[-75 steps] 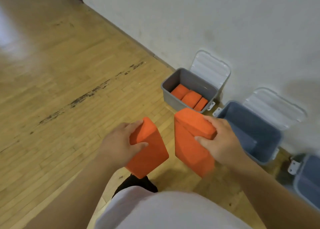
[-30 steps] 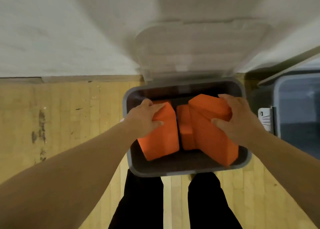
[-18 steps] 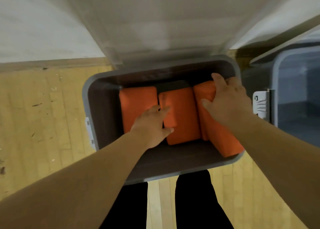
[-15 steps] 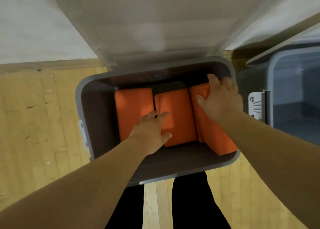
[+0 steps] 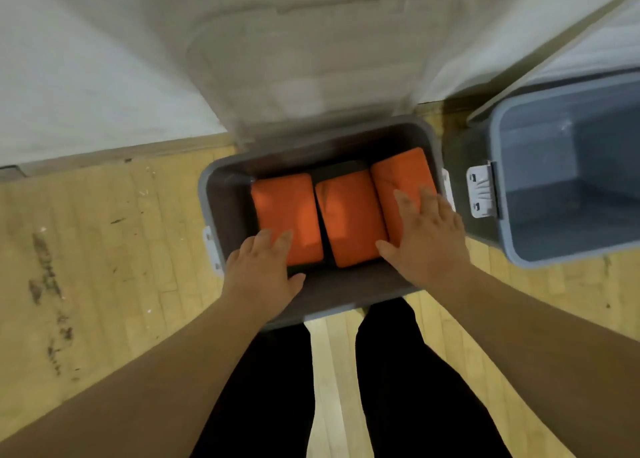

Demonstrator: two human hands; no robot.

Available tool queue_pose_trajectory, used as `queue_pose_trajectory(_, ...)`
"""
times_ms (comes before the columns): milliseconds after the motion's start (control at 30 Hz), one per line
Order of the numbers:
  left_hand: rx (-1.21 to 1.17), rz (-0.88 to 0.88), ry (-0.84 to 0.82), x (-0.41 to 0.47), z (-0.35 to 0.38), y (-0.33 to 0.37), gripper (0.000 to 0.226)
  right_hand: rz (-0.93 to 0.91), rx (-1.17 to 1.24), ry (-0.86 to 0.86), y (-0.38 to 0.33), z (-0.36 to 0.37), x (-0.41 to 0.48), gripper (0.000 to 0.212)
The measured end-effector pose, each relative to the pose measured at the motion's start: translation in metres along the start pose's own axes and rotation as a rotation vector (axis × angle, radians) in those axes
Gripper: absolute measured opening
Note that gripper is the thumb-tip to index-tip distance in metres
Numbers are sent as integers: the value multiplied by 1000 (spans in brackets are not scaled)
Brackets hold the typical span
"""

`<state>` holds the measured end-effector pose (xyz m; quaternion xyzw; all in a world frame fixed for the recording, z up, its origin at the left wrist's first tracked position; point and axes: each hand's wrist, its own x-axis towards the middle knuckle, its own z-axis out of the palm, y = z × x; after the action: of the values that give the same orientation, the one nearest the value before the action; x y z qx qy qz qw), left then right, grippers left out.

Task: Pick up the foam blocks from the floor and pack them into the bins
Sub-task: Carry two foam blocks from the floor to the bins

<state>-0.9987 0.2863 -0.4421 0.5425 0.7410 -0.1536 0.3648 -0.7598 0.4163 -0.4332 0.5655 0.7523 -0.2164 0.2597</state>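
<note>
Head view: why did we reach flat-palmed into the gray bin (image 5: 203,194)?
We judged it was to seat the blocks level: the left hand (image 5: 263,270) lay on the left block (image 5: 284,208), the right hand (image 5: 427,239) on the right block (image 5: 398,175), fingers straight, gripping nothing
And our count?
We counted three orange blocks side by side inside it, the middle block (image 5: 348,215) untouched, and two bins, the blue bin (image 5: 500,146) just beside

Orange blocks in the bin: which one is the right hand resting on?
The rightmost block, against the bin's right wall, under the fingers of the right hand. The left hand touches the leftmost block; the middle block lies between.
</note>
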Motion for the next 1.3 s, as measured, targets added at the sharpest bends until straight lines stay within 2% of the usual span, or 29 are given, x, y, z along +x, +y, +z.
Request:
queue_pose_trajectory(133,116,63,52,-85,-50,-11,87,68,55,-91,-17,-17,-100,97)
queue_pose_trajectory(367,325,249,76,-232,-131,0,86,289,341,-158,-40,-39,-287,93)
queue_pose_trajectory(500,476,399,90,-281,-154,30,84,408,454,-84,-32,-24,-365,92)
queue_pose_trajectory(633,579,517,142,-319,-154,83,88,480,548,-55,5,-3,-440,92)
queue_pose_trajectory(833,672,686,215,-400,-93,197,90,676,661,22,90,49,-577,93)
queue_pose_trajectory(1033,697,952,154,-481,4,328,87,912,797,111,176,109,-727,95)
queue_pose_trajectory(1300,867,1292,100,-566,91,462,86,1266,1065,267,210,175,-854,95)
